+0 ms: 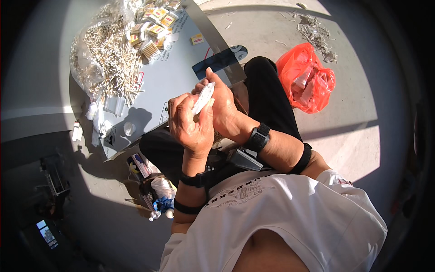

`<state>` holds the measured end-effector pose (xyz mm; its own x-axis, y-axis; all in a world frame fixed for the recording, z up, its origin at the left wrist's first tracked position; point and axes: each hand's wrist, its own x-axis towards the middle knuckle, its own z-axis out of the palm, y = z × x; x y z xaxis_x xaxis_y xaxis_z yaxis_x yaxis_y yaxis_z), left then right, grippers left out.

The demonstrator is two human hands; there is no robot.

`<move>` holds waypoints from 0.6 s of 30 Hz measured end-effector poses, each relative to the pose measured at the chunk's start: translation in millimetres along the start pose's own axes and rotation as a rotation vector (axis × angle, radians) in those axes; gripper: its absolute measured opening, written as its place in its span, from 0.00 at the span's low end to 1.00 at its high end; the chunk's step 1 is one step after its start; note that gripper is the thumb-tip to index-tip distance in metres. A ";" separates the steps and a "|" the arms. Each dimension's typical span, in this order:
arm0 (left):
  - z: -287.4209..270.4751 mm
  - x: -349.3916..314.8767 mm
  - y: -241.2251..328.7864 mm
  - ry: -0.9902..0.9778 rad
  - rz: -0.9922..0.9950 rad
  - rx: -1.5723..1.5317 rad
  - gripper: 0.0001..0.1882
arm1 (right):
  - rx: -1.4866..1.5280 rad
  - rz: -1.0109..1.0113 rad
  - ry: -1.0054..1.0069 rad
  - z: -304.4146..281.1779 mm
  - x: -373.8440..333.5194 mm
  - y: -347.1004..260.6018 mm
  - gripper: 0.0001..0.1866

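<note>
In front of me, close together, both my hands hold a small white bundle. Its face is dotted with white tips like those of cotton swabs. My left hand is closed on the near side, fingers curled and thumb against the bundle's lower end. My right hand wraps it from the far side with one digit pointing up; most of its other fingers are hidden. Beyond them, on a grey tabletop, lie a large heap of loose cotton swabs in a clear plastic bag and several small packs of swabs.
A small white cup and a clear plastic box sit at the table's near left. One yellow-and-white pack lies apart. On the floor are a red plastic bag, scattered scraps and a box of odds and ends.
</note>
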<state>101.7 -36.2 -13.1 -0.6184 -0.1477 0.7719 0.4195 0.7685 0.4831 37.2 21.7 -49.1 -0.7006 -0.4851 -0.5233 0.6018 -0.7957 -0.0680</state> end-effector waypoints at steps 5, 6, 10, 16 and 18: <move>-0.6 0.2 1.3 0.018 0.004 0.000 0.16 | 0.028 0.037 -0.040 7.5 -7.5 -1.3 0.23; -0.3 0.5 1.7 0.036 0.001 0.003 0.15 | 0.028 0.045 -0.041 8.8 -8.8 -1.5 0.23; 0.0 1.5 1.5 0.039 0.008 0.010 0.16 | 0.022 0.051 -0.062 7.6 -8.6 -2.3 0.23; -1.1 3.2 1.8 0.032 0.011 0.006 0.16 | -0.004 0.028 -0.043 7.2 -7.3 -1.1 0.23; -1.7 2.3 2.1 0.001 -0.017 0.006 0.19 | 0.008 0.037 -0.035 8.5 -9.3 -1.0 0.22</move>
<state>102.3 -36.0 -9.5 -0.6248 -0.1616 0.7639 0.4049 0.7694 0.4940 39.9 23.9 -36.9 -0.6908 -0.5269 -0.4952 0.6248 -0.7796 -0.0421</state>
